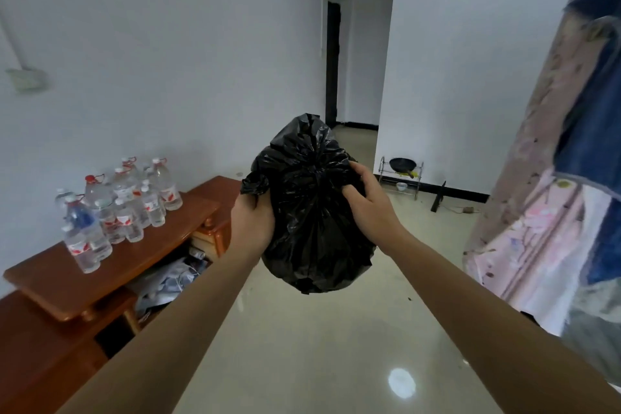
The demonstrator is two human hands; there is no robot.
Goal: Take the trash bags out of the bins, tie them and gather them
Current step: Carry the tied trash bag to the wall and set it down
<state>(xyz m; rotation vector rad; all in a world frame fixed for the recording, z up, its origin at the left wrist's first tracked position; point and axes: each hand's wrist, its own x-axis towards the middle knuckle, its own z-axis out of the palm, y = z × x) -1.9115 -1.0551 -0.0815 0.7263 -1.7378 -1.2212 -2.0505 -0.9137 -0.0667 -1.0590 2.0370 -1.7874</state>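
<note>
A full black trash bag [314, 239] hangs in the air in front of me, above the shiny floor, its top gathered into a bunched neck. My left hand [250, 220] grips the bag's upper left side, with a loose flap of plastic sticking out above the fingers. My right hand [364, 195] clutches the upper right side, fingers pressed into the plastic near the gathered neck. No bin is in view.
A low wooden cabinet [111, 265] stands along the left wall with several water bottles [117, 208] on top and clutter in its open shelf. Hanging cloth and jeans [554, 185] fill the right edge. A small metal rack with a pan [401, 175] sits by the far wall beside a hallway.
</note>
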